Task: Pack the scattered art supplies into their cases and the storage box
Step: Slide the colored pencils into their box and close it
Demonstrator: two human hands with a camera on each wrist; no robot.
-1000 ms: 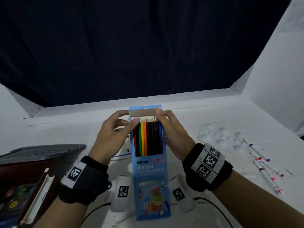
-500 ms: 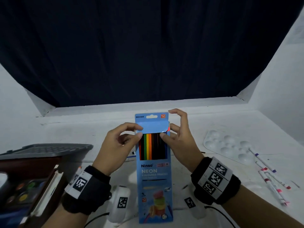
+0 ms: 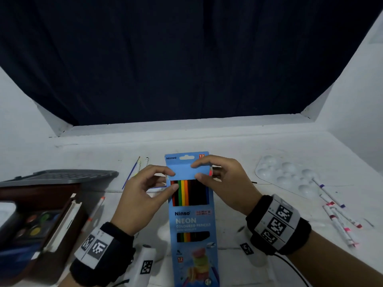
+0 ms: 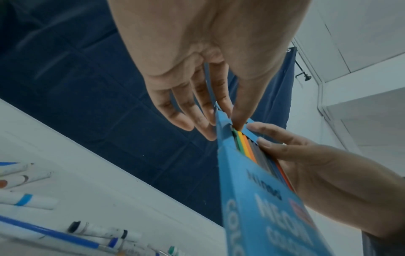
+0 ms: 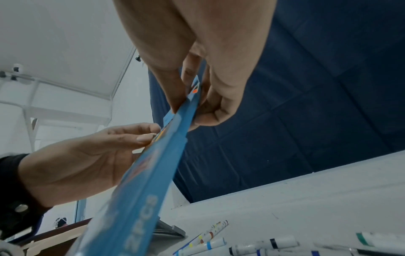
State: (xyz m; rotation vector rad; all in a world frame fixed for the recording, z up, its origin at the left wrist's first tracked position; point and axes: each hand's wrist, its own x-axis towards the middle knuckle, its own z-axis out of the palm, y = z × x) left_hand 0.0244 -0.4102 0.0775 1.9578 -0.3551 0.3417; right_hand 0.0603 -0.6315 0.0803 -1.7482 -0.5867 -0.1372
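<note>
A blue coloured pencil box (image 3: 192,224) is held upright above the white table, its window showing the pencils (image 3: 184,193). My left hand (image 3: 174,180) pinches the box's upper left edge, thumb in front and fingers behind. My right hand (image 3: 195,170) pinches the top flap (image 3: 186,168), which lies folded down over the pencil tips. In the left wrist view the left hand (image 4: 228,121) grips the box (image 4: 263,199) at its mouth. The right wrist view shows the right hand (image 5: 188,105) squeezing the box (image 5: 142,190) top from both sides.
A brown storage box (image 3: 68,204) at the left holds a watercolour set (image 3: 35,224), with a grey lid (image 3: 62,177) behind it. A white mixing palette (image 3: 286,175) and several markers (image 3: 339,220) lie at the right. A thin brush (image 3: 132,172) and an orange-tipped marker (image 3: 95,212) lie left of centre.
The top flap, open one second ago with the pencil tips bare, has been folded down over them. Both hands stayed at the top of the box.
</note>
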